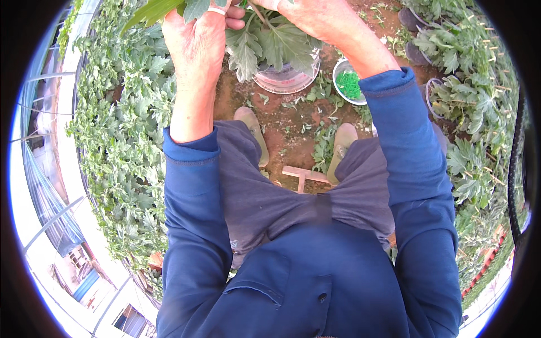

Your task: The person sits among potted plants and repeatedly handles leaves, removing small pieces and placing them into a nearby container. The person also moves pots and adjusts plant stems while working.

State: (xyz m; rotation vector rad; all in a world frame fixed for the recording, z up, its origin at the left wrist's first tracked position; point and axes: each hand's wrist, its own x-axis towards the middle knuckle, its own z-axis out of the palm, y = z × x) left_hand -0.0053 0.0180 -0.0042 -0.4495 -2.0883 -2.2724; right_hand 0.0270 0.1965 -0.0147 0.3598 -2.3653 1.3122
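Observation:
At the top edge, my left hand (196, 40) has its fingers curled beside a leafy plant (287, 42), with a white band around one finger. Large green leaves (154, 13) overlap that hand. My right hand (315, 19) reaches to the other side of the stem (258, 12), and a white band shows on it too. Its fingertips are cut off by the picture's edge, so what either hand grips is hidden. Below the leaves is a clear plastic container (289, 80). Right of it, a white bowl (337, 86) holds small bright green pieces (349, 84).
Dense leafy plants (131, 126) line the left side; more potted plants (469, 105) stand on the right. My shoes (343, 139) rest on reddish soil (291, 126) strewn with cut leaves. Between my feet is a wooden stool frame (301, 174). A black cord (513, 190) hangs far right.

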